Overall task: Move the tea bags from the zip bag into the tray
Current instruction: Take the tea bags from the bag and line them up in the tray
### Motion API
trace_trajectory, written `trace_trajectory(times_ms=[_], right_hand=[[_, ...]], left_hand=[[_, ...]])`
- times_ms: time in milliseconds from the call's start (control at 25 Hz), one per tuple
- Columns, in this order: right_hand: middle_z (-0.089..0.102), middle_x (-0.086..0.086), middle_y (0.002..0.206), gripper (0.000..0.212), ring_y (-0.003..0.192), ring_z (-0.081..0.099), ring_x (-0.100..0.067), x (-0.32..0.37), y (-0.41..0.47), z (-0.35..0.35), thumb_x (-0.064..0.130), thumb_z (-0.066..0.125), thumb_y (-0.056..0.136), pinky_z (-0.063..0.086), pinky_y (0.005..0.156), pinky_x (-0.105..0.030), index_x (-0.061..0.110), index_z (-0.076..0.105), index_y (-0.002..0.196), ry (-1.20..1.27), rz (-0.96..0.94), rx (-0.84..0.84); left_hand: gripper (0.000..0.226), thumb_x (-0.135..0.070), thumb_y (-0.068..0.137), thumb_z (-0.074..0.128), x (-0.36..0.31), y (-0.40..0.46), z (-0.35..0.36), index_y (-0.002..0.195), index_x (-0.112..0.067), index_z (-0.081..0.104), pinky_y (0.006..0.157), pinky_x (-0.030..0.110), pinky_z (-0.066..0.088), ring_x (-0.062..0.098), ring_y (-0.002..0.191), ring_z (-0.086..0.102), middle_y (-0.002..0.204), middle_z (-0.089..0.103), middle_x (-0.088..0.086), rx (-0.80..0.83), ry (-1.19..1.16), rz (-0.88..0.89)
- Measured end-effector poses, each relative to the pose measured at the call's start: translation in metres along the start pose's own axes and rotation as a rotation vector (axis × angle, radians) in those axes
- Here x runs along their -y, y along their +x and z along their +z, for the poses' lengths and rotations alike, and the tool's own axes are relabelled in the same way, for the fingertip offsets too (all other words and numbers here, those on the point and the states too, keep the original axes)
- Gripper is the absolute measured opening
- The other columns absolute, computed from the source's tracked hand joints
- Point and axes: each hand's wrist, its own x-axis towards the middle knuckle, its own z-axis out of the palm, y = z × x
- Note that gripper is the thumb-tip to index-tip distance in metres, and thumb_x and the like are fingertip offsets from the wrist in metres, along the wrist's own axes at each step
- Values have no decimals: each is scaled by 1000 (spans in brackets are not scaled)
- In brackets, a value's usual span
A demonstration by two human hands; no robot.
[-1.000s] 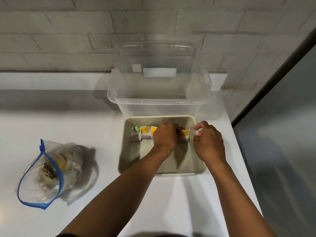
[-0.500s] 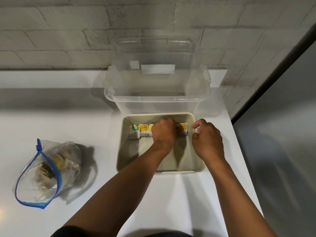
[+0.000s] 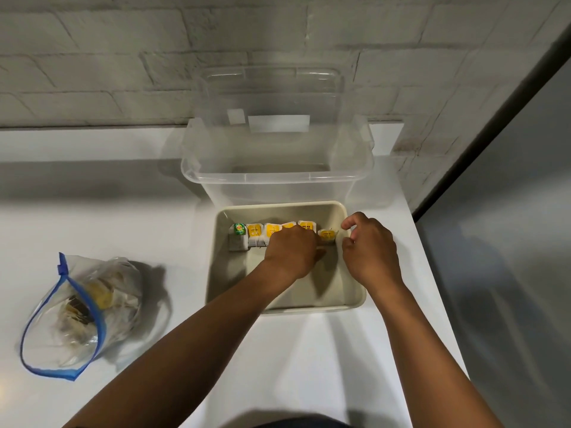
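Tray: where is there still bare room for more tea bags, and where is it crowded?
The tray has bare floor along its near wall, below the row of tea bags. The far wall is crowded: the row spans it, with the left hand on it and the right hand at its right end.

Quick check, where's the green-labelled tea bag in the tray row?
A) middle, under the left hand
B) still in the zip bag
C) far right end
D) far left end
D: the green-labelled tea bag stands at the left end of the row along the far wall of the tray, with the yellow-labelled bags running to its right.
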Motion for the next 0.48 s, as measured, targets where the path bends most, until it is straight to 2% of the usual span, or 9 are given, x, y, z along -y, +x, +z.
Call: trace_trajectory(times_ms=[80,160,320,400,480], right_hand=[[61,-4,110,26,104,58,-27,0,0,1,11,56,90,46,79,-33,24,60,112,-2,-4,-2],[61,-4,110,25,104,58,-27,-1,0,0,12,56,90,47,79,-33,23,60,112,0,-5,-1],[61,-3,109,25,103,58,-26,-1,0,0,13,56,90,48,79,-34,25,60,112,6,-10,8],[61,-2,108,25,102,58,-26,-1,0,-1,12,55,90,49,79,-35,25,60,111,13,-1,9],[61,-2,108,25,101,58,-26,-1,0,-1,12,55,90,49,78,-35,26,60,110,14,3,11]], left_hand=[[43,-59,96,44,0,-5,0,113,-26,67,64,29,36,27,95,66,99,68,6,-28,28,12],[43,-59,95,47,-3,-3,-8,107,-22,66,62,29,35,29,91,67,97,69,8,-53,-1,-58],[35,-46,92,61,-6,2,-18,118,-22,57,65,31,38,34,95,68,103,70,11,-60,-154,-127],[30,-41,92,60,-6,6,-13,119,-28,62,65,30,40,33,95,68,102,71,9,-32,-224,-122],[24,-39,93,57,-4,10,-10,109,-29,71,64,28,42,31,94,68,99,73,6,20,-292,-132]])
